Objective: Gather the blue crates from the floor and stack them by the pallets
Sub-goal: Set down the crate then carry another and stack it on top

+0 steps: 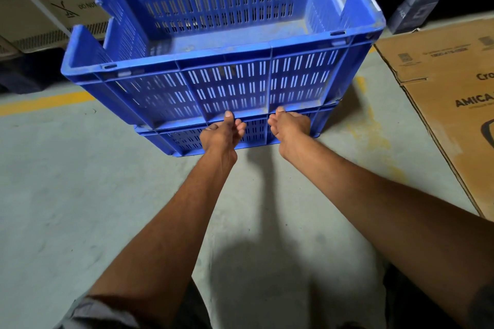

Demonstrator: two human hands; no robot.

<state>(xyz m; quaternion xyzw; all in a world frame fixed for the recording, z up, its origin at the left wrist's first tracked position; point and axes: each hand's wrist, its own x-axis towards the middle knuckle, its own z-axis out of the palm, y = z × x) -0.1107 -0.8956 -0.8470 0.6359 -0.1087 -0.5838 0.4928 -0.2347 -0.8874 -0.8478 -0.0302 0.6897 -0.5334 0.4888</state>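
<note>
A person's two bare hands meet at the near side of a stack of two blue crates on a grey concrete floor [80, 195] — the upper crate [224, 83], a slotted plastic bin with ribbed walls, sits on the lower crate [187, 141], of which only a strip of the near wall shows beneath it. The upper crate looks turned slightly off square, its near-left corner hanging out past the lower crate.

The left hand [223, 132] is at the bottom edge of the upper crate's near wall, thumb pointing up and touching that edge, fingers [240, 125] curled in towards the palm. The right hand [290, 125] is just beside it at the same seam, thumb likewise against the bottom edge, fingers curled. Whether either set of fingers is clamped on a rim or merely bunched against the plastic cannot be told from this angle. Both forearms reach straight out from the bottom of the picture, a grey sleeve [88, 312] showing at the left elbow.

The upper crate's left wall has a gap in its rim. Behind the upper crate, on the left, stand stacked brown cartons [40, 8] with printed handling marks. To the right of the upper crate lies a large cardboard box [441, 93] with dark lettering, and beyond that box a dark blue box [417, 8]. A yellow painted line [45, 100] runs across the floor to the left of the upper crate — a fainter yellow mark shows on its right.
</note>
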